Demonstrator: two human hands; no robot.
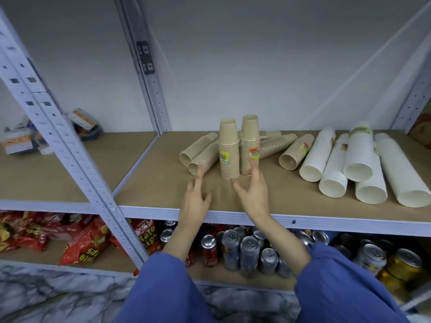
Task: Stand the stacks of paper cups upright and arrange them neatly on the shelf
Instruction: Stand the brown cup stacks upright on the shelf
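Two brown cup stacks [240, 148] upright, five lying; five white stacks [345, 166] lying.

**Colours and patterns on the shelving in front of you**

Between your open hands, the two upright cup stacks [229, 150] are tan kraft with fine ribbing, one carrying a yellow-green label, the other an orange one. The toppled stacks [201, 155] beyond your left hand [194, 197] share that tan. To the right of your right hand [253, 194], the lying cup stacks [331, 164] are plain white. The shelf board [163, 183] is matte brown, its frame [70, 145] pale grey-white. Below your blue sleeves [168, 287], snack bags [86, 243] are red with yellow lettering, cans [249, 250] silver, the floor [46, 297] grey-veined marble.
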